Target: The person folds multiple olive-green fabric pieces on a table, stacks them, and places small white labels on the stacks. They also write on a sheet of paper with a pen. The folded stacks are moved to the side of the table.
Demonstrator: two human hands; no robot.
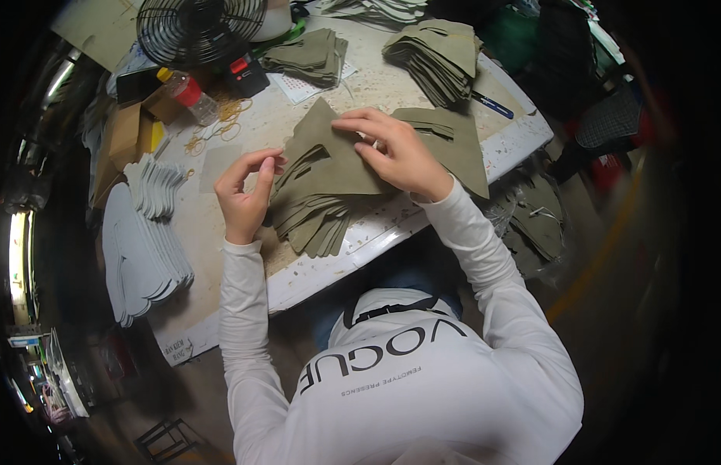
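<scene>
A stack of olive-green cut fabric pieces [310, 221] lies in front of me, its lower edges fanned out and slots cut through the pieces. The top piece [329, 139] has a pointed corner toward the back of the table. My right hand [395, 147] rests over this piece, fingers stretched out and slightly bent. My left hand [248, 194] hovers at the stack's left edge, fingers loosely curled with the thumb apart, and nothing shows in it. Another olive pile [457, 143] lies beside my right wrist, partly hidden by it.
Grey-white cut pieces [147, 252] lie at the left. A cardboard box [120, 151], plastic bottle [191, 97], rubber bands [213, 128] and black fan [197, 27] stand or lie behind. More olive stacks [434, 58] and a blue cutter knife [492, 104] are at the back right.
</scene>
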